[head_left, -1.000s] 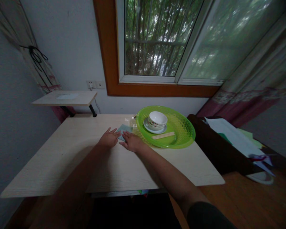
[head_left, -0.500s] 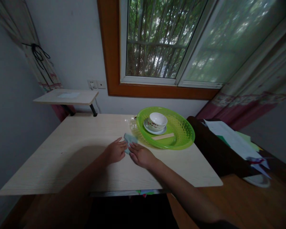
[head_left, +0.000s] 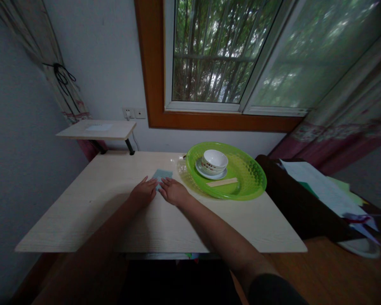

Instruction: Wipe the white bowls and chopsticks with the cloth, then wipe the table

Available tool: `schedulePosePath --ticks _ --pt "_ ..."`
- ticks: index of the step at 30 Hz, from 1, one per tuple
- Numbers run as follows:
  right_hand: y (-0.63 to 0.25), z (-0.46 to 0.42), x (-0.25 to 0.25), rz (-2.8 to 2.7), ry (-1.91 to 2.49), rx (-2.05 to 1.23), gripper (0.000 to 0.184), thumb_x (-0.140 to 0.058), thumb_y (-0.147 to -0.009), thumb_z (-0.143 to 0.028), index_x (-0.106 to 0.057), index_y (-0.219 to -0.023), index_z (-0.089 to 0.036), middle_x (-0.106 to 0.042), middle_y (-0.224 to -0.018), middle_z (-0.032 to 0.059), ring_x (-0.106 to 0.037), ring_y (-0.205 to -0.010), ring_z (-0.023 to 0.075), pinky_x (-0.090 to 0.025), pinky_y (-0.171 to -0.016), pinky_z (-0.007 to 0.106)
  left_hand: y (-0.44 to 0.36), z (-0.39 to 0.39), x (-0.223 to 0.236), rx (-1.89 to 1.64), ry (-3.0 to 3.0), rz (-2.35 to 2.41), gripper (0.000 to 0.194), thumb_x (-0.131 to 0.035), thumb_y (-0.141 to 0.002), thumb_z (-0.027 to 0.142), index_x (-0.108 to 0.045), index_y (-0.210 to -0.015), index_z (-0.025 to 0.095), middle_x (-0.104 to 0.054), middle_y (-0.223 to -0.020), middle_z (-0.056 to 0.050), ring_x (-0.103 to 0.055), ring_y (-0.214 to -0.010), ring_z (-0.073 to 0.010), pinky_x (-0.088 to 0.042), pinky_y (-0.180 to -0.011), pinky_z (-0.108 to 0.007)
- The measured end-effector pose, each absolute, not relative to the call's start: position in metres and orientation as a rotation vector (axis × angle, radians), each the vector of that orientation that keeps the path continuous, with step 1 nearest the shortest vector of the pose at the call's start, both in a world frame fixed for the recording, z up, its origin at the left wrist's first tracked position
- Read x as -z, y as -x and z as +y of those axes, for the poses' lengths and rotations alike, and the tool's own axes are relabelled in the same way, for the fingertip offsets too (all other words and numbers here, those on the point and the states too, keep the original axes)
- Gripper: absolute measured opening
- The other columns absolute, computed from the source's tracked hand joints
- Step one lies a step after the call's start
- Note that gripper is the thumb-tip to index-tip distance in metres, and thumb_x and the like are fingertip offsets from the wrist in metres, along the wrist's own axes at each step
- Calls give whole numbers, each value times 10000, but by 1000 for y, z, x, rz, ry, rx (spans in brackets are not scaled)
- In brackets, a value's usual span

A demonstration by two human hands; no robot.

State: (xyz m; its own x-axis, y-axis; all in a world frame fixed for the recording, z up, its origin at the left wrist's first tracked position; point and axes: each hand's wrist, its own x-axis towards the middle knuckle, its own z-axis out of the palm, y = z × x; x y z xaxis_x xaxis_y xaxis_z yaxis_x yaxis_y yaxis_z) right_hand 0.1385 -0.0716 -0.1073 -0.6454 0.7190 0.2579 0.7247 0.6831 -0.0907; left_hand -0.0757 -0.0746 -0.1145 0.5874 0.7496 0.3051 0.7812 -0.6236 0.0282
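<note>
A small light blue-green cloth [head_left: 162, 173] lies on the pale wooden table [head_left: 178, 228], left of the green basket. My left hand [head_left: 143, 191] rests palm down on its left side, fingers stretched out. On its near right part lies my right hand [head_left: 174, 191], fingers also extended and flat. Both hands press the cloth against the tabletop and partly cover it. To the right, the round green plastic basket [head_left: 250, 178] holds a stack of white bowls [head_left: 215, 160] on a white plate [head_left: 199, 169], with several light chopsticks [head_left: 222, 182] beside them.
A small raised shelf [head_left: 114, 130] with a paper on it stands at the table's back left. Behind the table are a wall and a window [head_left: 222, 63]. Beyond the right edge, a dark brown piece of furniture [head_left: 292, 207] carries papers.
The hands and cloth first came nearer to me, then moved away and to the left across the table. The cloth looked bunched half a second ago and lies flatter now.
</note>
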Motion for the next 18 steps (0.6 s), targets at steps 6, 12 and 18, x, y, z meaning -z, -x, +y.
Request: schedulePosePath --ticks 6,12,18 --pt "-159 -69 102 -2499 1356 6 486 -400 -1075 -382 -593 -1427 -109 -561 -1488 171 -497 -1422 284 -389 -1197 437 38 -47 113 316 2779 -1379 449 -444 -976 208 -629 -1378 131 -600 -1461 -158 -557 -1381 -227 -259 -1274 -483" --pt "-188 -81 100 -2492 1357 -21 464 -370 -1082 -324 -628 -1387 -88 -583 -1465 172 -513 -1412 261 -346 -1229 404 12 -53 116 343 2831 -1312 462 -437 -977 198 -614 -1400 143 -574 -1492 -145 -515 -1418 -221 -238 -1280 -470" --pt "-217 -109 101 -2428 1329 -167 441 -413 -1062 -321 -635 -1393 -132 -575 -1478 139 -510 -1419 259 -405 -1205 419 -2 -80 117 449 2884 -1171 448 -448 -972 192 -626 -1381 152 -599 -1467 -146 -556 -1379 -225 -289 -1262 -487"
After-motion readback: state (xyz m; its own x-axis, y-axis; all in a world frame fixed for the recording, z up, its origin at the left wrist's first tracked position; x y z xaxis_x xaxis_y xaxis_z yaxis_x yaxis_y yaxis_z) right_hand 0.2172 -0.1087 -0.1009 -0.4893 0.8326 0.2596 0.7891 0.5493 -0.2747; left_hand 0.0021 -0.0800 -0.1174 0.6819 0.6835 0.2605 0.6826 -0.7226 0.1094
